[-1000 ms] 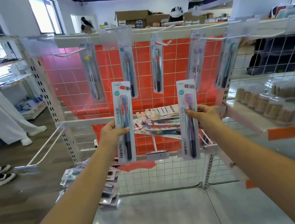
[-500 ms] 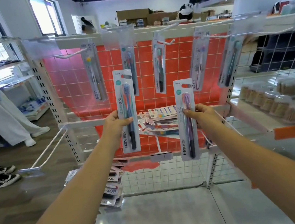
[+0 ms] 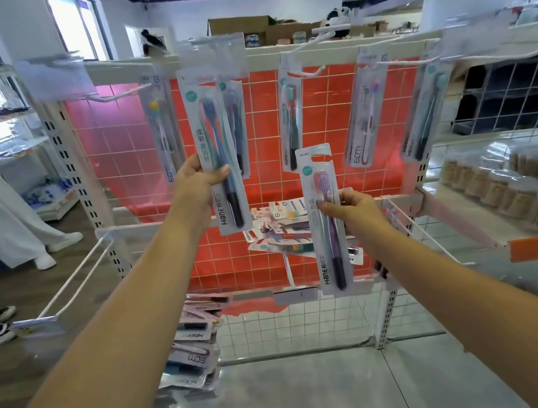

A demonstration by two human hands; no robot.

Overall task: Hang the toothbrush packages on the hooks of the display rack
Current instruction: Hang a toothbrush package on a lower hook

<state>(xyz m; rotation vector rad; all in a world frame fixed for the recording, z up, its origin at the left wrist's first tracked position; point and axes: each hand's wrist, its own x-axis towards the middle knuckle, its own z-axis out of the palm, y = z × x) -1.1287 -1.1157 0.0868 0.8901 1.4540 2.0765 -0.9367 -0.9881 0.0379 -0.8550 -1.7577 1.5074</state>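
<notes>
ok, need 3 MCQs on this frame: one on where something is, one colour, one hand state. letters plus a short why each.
1. Where is the pack in the left hand?
A. Lying on the floor
B. Raised before the top row of hooks
C. Resting on the lower shelf

2. What colour is the tiled back panel of the display rack?
A. Red
B. Green
C. Black

3. What is the right hand doing?
A. Hanging open and idle
B. Pressing flat on the shelf
C. Gripping a toothbrush pack

Answers:
1 B: the blue-brush pack sits up in front of the hanging packs, overlapping one of them.
2 A: the grid of tiles behind the hooks is red.
3 C: its fingers curl round the purple-brush pack, held upright, lower than the other pack.
</notes>
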